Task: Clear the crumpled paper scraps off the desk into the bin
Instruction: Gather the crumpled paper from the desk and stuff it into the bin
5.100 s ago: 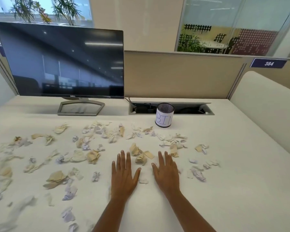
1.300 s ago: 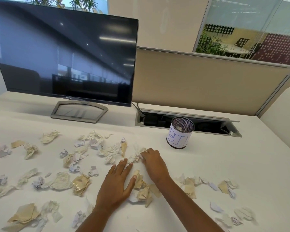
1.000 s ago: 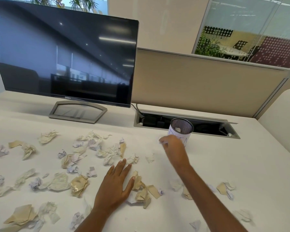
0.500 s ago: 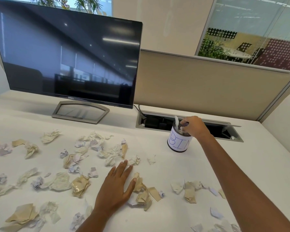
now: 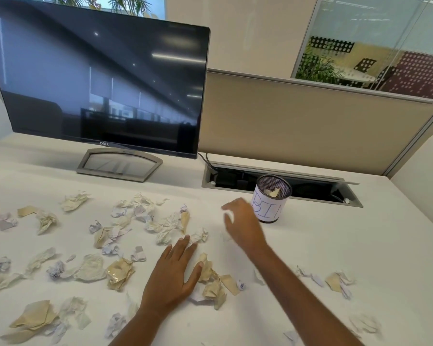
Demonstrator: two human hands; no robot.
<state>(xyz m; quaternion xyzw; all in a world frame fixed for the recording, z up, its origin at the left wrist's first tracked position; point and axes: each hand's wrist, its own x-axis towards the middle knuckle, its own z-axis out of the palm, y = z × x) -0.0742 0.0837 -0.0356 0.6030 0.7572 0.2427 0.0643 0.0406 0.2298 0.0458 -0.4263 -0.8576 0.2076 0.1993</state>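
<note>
Head view, one moment of a clearing task. The crumpled paper scraps point(image 5: 118, 272), white and tan, lie strewn over the white counter point(image 5: 335, 245) across the whole lower half of the frame, thickest at lower left and centre, with a thinner trail at lower right. Each scrap is a small, irregular wad with sharp creases and loose, lifted edges; some are balled tight, others are barely folded flakes.

Judged from their look, the scraps are very light, soft and springy: they should crush under a pinch without harm, but may skid ahead of a finger on the smooth counter or drift out of a loose hold. A pinch across the raised bulk of a wad, or a raking of several into a cupped palm, seems the surest hold; the flat flakes would need a fingertip under an edge.

The bin point(image 5: 270, 204), a small mesh cup wrapped in a hand-lettered paper label, stands upright right of centre, just in front of the cable trough point(image 5: 310, 189); a few scraps already show inside it.

The left hand point(image 5: 171, 277) lies flat with fingers spread, at centre bottom, its thumb side touching a tan cluster. The right hand point(image 5: 240, 224) is above the counter just left of the bin, fingers loosely parted and blurred, seemingly holding nothing.
</note>
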